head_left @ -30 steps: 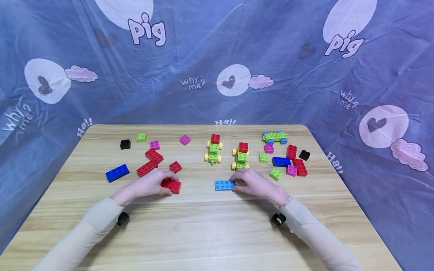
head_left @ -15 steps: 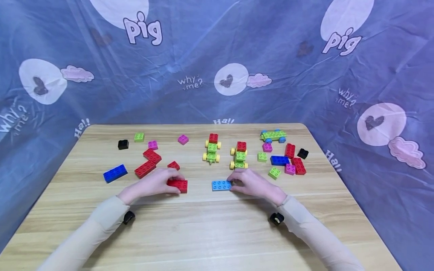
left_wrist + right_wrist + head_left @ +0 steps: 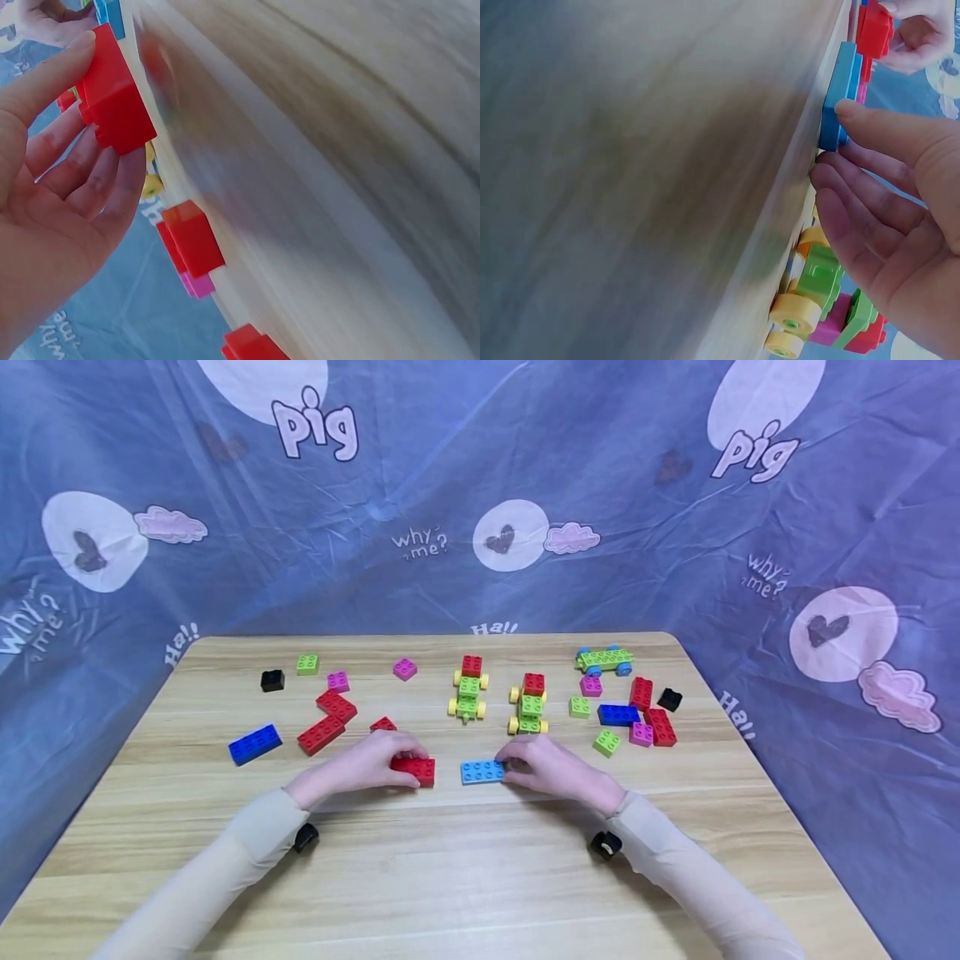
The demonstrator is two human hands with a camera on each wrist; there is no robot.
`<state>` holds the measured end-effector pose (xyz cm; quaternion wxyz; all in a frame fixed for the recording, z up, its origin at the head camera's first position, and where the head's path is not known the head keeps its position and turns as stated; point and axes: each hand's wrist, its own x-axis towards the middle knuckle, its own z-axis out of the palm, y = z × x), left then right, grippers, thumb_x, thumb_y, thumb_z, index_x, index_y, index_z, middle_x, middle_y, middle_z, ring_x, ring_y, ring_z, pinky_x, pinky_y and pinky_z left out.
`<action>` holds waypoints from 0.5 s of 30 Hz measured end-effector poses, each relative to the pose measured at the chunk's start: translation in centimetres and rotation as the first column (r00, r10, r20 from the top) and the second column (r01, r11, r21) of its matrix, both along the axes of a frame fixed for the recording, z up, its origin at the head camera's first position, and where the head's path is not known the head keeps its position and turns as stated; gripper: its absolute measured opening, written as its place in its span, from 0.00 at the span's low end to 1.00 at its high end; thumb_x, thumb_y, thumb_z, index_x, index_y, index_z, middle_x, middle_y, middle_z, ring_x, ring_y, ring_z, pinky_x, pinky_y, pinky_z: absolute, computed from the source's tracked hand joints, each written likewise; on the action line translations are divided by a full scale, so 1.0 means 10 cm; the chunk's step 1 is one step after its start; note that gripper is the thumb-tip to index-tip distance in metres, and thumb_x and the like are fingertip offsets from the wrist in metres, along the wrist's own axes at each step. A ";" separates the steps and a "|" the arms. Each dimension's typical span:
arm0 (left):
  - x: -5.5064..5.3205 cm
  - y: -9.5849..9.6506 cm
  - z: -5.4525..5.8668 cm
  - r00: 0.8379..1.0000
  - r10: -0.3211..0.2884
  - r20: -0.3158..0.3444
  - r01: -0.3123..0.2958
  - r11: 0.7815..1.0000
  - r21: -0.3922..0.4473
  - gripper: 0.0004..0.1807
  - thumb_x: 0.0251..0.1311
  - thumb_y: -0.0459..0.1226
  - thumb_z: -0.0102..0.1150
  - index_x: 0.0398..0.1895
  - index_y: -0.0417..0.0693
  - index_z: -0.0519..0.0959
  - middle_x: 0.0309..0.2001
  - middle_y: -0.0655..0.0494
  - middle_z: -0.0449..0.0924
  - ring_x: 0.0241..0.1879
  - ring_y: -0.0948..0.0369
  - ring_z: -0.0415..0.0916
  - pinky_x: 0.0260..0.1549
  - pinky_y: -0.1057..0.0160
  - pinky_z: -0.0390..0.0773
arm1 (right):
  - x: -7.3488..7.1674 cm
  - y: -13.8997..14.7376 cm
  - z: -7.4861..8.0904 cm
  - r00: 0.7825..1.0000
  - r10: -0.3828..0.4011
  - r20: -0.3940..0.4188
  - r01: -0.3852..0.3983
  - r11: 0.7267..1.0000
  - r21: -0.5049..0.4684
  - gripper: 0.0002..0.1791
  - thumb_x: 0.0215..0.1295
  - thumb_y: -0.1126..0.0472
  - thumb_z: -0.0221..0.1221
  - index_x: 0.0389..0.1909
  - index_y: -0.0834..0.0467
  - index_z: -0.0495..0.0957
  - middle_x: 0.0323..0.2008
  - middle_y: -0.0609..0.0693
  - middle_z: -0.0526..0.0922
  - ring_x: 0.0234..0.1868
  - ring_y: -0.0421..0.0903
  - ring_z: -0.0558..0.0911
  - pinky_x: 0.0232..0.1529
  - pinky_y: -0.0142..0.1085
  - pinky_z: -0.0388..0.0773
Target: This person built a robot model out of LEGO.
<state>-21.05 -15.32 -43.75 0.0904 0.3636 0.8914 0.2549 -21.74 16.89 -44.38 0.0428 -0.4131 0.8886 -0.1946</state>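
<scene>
My left hand (image 3: 358,770) grips a red eight-stud brick (image 3: 424,772) by its long sides, thumb and fingers on either side. In the left wrist view, the thumb lies against one side of this red brick (image 3: 118,101) and part of it is hidden. My right hand (image 3: 557,770) pinches the right end of a thin light-blue eight-stud plate (image 3: 480,772), which looks flat on the table. The right wrist view has the thumb pressed on the blue plate (image 3: 840,94). A narrow gap separates brick and plate in the head view.
Behind my hands stand two green cars with yellow wheels (image 3: 468,697) (image 3: 531,706), red bricks on top. A green blue-wheeled car (image 3: 604,660) is at the far right. Loose bricks lie left, including a blue brick (image 3: 255,744), and right, including another blue brick (image 3: 618,715).
My left hand has slid the red brick to the right, towards the light-blue plate. My right hand has shifted slightly left with the plate. The head view has also turned a little.
</scene>
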 end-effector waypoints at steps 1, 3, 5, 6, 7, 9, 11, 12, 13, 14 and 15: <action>0.00 0.01 -0.01 1.000 -0.002 -0.008 0.002 1.000 -0.004 0.23 0.54 0.45 0.72 0.51 0.45 0.83 0.48 0.54 0.86 0.46 0.61 0.80 0.47 0.62 0.81 | 0.00 -0.01 0.00 1.000 0.000 0.002 0.000 1.000 0.000 0.15 0.61 0.60 0.66 0.48 0.59 0.83 0.45 0.53 0.87 0.42 0.43 0.86 0.46 0.32 0.85; -0.01 0.04 -0.02 1.000 -0.003 -0.017 0.003 1.000 -0.006 0.23 0.54 0.45 0.73 0.51 0.45 0.83 0.48 0.53 0.86 0.46 0.61 0.80 0.47 0.62 0.81 | 0.00 -0.03 -0.01 1.000 -0.005 0.011 0.005 1.000 0.005 0.15 0.62 0.60 0.66 0.48 0.59 0.83 0.45 0.53 0.87 0.44 0.43 0.86 0.47 0.32 0.85; -0.02 0.07 -0.02 1.000 0.001 -0.022 -0.002 1.000 -0.010 0.23 0.54 0.45 0.73 0.51 0.45 0.83 0.48 0.53 0.86 0.46 0.61 0.80 0.46 0.63 0.80 | 0.01 -0.04 0.00 1.000 -0.009 0.014 0.009 1.000 0.008 0.15 0.62 0.59 0.66 0.48 0.59 0.83 0.45 0.53 0.87 0.44 0.44 0.86 0.48 0.33 0.85; -0.02 0.08 -0.03 1.000 0.004 -0.026 -0.004 1.000 -0.011 0.23 0.54 0.45 0.73 0.51 0.45 0.83 0.48 0.53 0.86 0.45 0.61 0.80 0.46 0.64 0.80 | 0.01 -0.05 -0.01 1.000 -0.010 0.014 0.010 1.000 0.009 0.15 0.62 0.59 0.66 0.48 0.59 0.83 0.45 0.52 0.87 0.45 0.43 0.86 0.48 0.33 0.85; -0.03 0.10 -0.03 1.000 0.007 -0.027 -0.007 1.000 -0.009 0.23 0.54 0.45 0.72 0.51 0.45 0.83 0.48 0.53 0.86 0.45 0.61 0.80 0.45 0.63 0.80 | 0.00 -0.05 -0.01 1.000 -0.012 0.013 0.012 1.000 0.012 0.15 0.62 0.59 0.66 0.48 0.58 0.83 0.45 0.52 0.87 0.45 0.43 0.86 0.48 0.33 0.85; -0.04 0.12 -0.02 0.999 0.017 -0.028 -0.017 1.000 -0.006 0.23 0.54 0.45 0.72 0.52 0.46 0.83 0.48 0.53 0.86 0.45 0.61 0.79 0.45 0.63 0.79 | 0.00 -0.06 -0.01 1.000 -0.010 0.009 0.010 1.000 0.010 0.15 0.62 0.59 0.66 0.48 0.59 0.83 0.45 0.52 0.87 0.45 0.43 0.86 0.48 0.33 0.85; -0.04 0.15 -0.01 0.999 0.028 -0.029 -0.028 1.000 -0.003 0.22 0.55 0.45 0.72 0.52 0.46 0.82 0.48 0.54 0.85 0.46 0.61 0.79 0.46 0.62 0.79 | 0.00 -0.06 -0.01 1.000 -0.010 0.006 0.010 1.000 0.011 0.15 0.61 0.59 0.67 0.48 0.58 0.83 0.45 0.52 0.87 0.44 0.43 0.86 0.48 0.33 0.84; -0.04 0.17 -0.01 0.999 0.034 -0.027 -0.034 0.999 0.001 0.22 0.55 0.44 0.72 0.52 0.46 0.82 0.48 0.54 0.85 0.46 0.61 0.79 0.46 0.62 0.79 | 0.00 -0.07 -0.02 1.000 -0.014 0.008 0.013 1.000 0.013 0.15 0.61 0.59 0.67 0.48 0.58 0.83 0.45 0.52 0.87 0.44 0.43 0.85 0.47 0.32 0.84; -0.04 0.19 0.00 0.999 0.041 -0.023 -0.041 0.999 0.002 0.22 0.55 0.44 0.72 0.52 0.47 0.82 0.48 0.54 0.85 0.46 0.61 0.79 0.47 0.62 0.79 | 0.00 -0.07 -0.02 1.000 -0.016 0.009 0.016 1.000 0.016 0.15 0.61 0.59 0.67 0.48 0.58 0.83 0.45 0.52 0.87 0.44 0.43 0.85 0.47 0.32 0.84; -0.04 0.20 0.00 0.999 0.045 -0.021 -0.045 0.999 0.003 0.22 0.55 0.44 0.71 0.52 0.47 0.82 0.48 0.54 0.85 0.46 0.62 0.79 0.47 0.61 0.79 | 0.00 -0.07 -0.02 1.000 -0.018 0.009 0.017 1.000 0.018 0.15 0.62 0.59 0.67 0.48 0.58 0.83 0.45 0.51 0.87 0.44 0.42 0.85 0.47 0.32 0.84; -0.04 0.22 0.01 0.999 0.047 -0.021 -0.047 0.999 0.005 0.22 0.56 0.44 0.71 0.52 0.47 0.82 0.48 0.54 0.85 0.46 0.62 0.79 0.47 0.61 0.79 | 0.00 -0.08 -0.02 1.000 -0.020 0.012 0.020 1.000 0.020 0.15 0.62 0.58 0.66 0.48 0.58 0.83 0.45 0.51 0.87 0.44 0.42 0.85 0.47 0.31 0.84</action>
